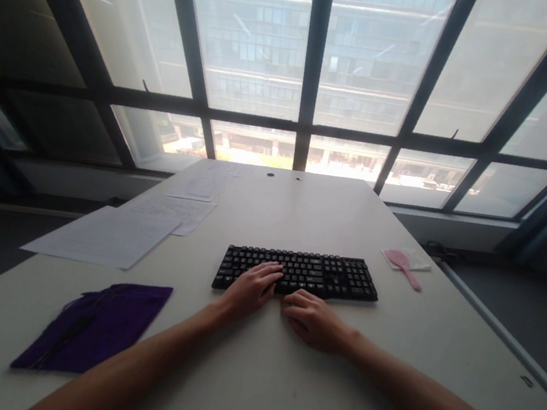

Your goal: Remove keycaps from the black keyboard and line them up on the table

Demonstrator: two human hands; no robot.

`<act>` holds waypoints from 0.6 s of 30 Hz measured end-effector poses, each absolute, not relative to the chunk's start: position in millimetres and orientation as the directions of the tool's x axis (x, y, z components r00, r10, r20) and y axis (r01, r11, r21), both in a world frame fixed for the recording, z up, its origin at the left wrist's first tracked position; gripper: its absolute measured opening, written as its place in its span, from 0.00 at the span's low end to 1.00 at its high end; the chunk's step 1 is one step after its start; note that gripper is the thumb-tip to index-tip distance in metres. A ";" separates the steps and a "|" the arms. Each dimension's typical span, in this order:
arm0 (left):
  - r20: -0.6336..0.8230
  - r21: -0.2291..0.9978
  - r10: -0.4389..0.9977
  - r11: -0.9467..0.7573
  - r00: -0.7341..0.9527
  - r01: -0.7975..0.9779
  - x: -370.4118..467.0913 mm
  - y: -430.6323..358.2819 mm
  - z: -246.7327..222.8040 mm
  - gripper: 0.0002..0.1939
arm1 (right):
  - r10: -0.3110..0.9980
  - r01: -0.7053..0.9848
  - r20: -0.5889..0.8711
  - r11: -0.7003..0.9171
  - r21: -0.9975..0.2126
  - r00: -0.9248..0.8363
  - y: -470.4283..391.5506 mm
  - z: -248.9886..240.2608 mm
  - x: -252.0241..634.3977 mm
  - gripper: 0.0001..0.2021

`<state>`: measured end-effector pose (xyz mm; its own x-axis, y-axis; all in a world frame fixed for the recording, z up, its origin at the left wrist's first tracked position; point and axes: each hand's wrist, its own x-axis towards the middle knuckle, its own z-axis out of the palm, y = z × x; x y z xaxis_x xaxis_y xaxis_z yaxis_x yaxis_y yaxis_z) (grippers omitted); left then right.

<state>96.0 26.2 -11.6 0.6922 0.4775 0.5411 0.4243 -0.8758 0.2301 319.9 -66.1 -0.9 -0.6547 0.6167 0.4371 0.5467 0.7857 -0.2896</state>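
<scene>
A black keyboard (339,277) lies on the white table (312,217), in front of me. My left hand (251,289) rests over its left-middle keys, with the fingers bent and lying on the keys; it holds nothing. Just below the keyboard's front edge is my right hand (314,318), its fingers curled toward the left and its fingertips near the tabletop. Whether anything is under the right hand's fingers is hidden.
Paper sheets (103,234) lie at the left. Nearer on that side is a purple cloth pouch (111,325) with dark cords. A pink hairbrush (398,259) rests partly on a clear plastic wrapper (421,262) at the right. Large windows stand beyond the table.
</scene>
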 end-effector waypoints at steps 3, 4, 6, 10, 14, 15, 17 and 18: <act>0.537 0.229 0.475 -0.878 0.697 0.421 96.1 25.5 -12.1 0.18 | 0.626 0.546 0.414 0.779 -0.308 -0.660 -67.0 0.9 320.1 0.09; 0.539 0.225 0.466 -0.882 0.702 0.414 96.2 25.1 -11.8 0.18 | 0.631 0.547 0.407 0.776 -0.314 -0.660 -67.5 1.2 319.9 0.09; 0.543 0.212 0.444 -0.894 0.713 0.395 96.5 23.9 -10.0 0.17 | 0.644 0.553 0.394 0.765 -0.330 -0.656 -68.8 1.7 319.7 0.09; 0.547 0.195 0.438 -0.895 0.713 0.400 96.3 21.2 -2.7 0.12 | 0.660 0.563 0.375 0.751 -0.344 -0.651 -71.3 3.2 320.3 0.10; 0.526 0.187 0.474 -0.874 0.706 0.448 95.6 18.7 3.2 0.10 | 0.663 0.569 0.380 0.748 -0.341 -0.644 -73.0 3.1 319.9 0.10; 0.526 0.184 0.477 -0.872 0.704 0.453 95.7 18.1 3.8 0.10 | 0.665 0.572 0.380 0.746 -0.341 -0.643 -73.3 3.0 319.7 0.10; 0.531 0.180 0.477 -0.871 0.700 0.457 96.4 16.8 4.1 0.11 | 0.667 0.575 0.374 0.745 -0.339 -0.644 -73.6 3.1 319.4 0.10; 0.532 0.175 0.475 -0.872 0.701 0.457 96.9 16.2 4.0 0.11 | 0.667 0.575 0.371 0.745 -0.339 -0.646 -73.6 3.4 319.4 0.10</act>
